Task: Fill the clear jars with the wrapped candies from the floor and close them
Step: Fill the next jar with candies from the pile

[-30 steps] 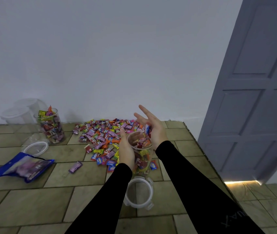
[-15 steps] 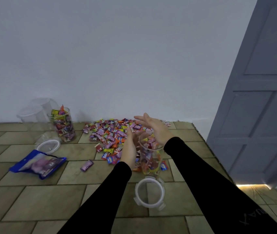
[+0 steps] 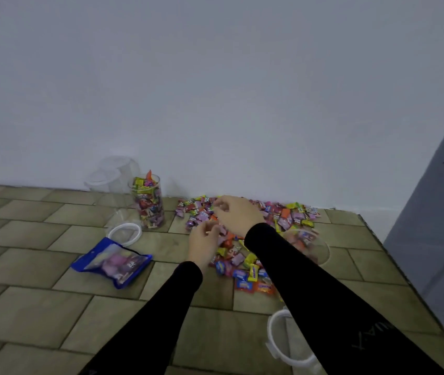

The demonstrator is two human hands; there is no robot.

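Currently, both the left hand [image 3: 204, 243] and right hand [image 3: 238, 215] curl their fingers loosely over the candy pile [image 3: 245, 234] on the floor; whether either pinches a candy cannot be told, and the part-filled jar [image 3: 310, 246] stands just right of the right sleeve.

I see the candy pile [image 3: 245, 234] at twelve o'clock against the wall — full jar [image 3: 149, 203] at ten, bag [image 3: 112, 262] before it.

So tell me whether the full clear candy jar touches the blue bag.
Apart: the head view shows bare tile between the full clear candy jar and the blue bag.
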